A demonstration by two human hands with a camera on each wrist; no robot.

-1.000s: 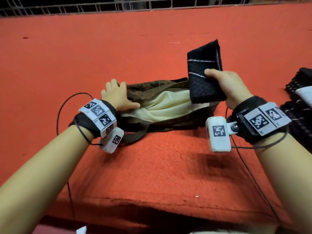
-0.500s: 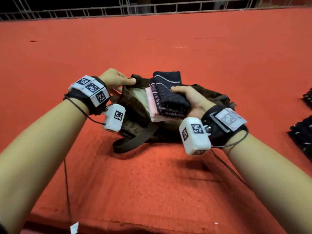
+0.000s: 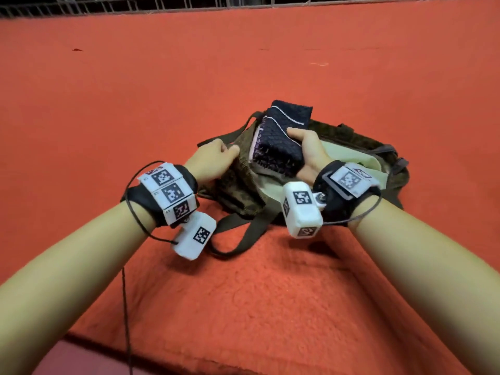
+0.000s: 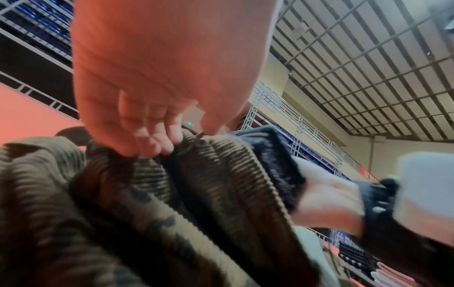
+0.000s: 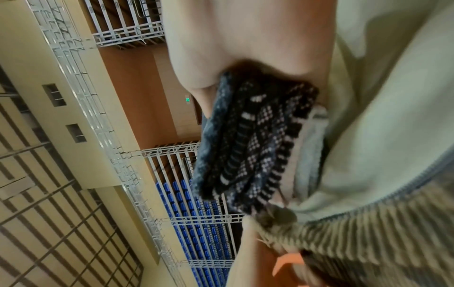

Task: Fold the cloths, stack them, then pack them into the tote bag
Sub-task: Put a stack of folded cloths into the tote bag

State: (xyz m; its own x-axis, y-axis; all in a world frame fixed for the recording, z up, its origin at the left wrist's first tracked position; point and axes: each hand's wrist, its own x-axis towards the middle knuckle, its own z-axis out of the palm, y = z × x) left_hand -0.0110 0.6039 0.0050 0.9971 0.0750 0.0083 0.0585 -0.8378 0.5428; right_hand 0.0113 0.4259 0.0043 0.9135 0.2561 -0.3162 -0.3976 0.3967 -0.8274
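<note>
An olive-brown corduroy tote bag [image 3: 238,185] with a pale lining [image 3: 349,158] lies open on the red carpet. My left hand [image 3: 216,158] pinches its near rim and holds the mouth up; in the left wrist view the fingers [image 4: 152,139] curl over the ribbed edge [image 4: 221,165]. My right hand [image 3: 308,150] grips a stack of folded cloths [image 3: 281,139], dark knit on top and pink beneath, standing partly inside the bag's mouth. In the right wrist view the stack of cloths [image 5: 250,147] sits against the lining [image 5: 380,136].
Red carpet [image 3: 243,293] covers the whole surface around the bag. The bag's straps [image 3: 243,234] trail toward me. A wire fence [image 3: 243,2] runs along the far edge. More folded cloths [image 4: 383,271] lie to the right in the left wrist view.
My right hand has carried the cloth stack from above the bag down into its mouth. My left hand went from lying on the bag to lifting its rim.
</note>
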